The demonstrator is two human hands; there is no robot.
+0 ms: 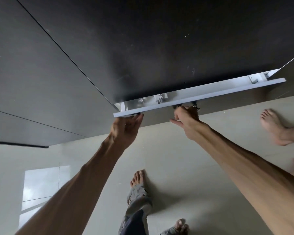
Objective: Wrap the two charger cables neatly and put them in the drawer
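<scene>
Head view looks steeply down over a dark cabinet top [159, 39] at a drawer [199, 96] pulled only a little way out beneath it, its pale front edge running from lower left up to the right. Through the narrow gap behind that front, two pale wound bundles show inside the drawer: one charger cable [160, 99] coiled near the middle of the gap, and a second charger cable [143, 101] just to its left, smaller and harder to make out. Most of the drawer's interior is hidden under the cabinet top, so nothing more of its contents can be told. A white bracket [254, 79] sits at the drawer's right inner end.

Both hands are at the drawer front. The left hand [126, 128] reaches up near the left corner, fingers curled against a small dark knob [138, 114] there. The right hand [187, 121] has its fingers bent around another dark knob [176, 106] near the middle, thumb stretched out to the left. Whether either grip is fully closed cannot be told.

Below, bare feet stand on a pale glossy floor [168, 150], with a further bare foot [273, 128] at the right.
</scene>
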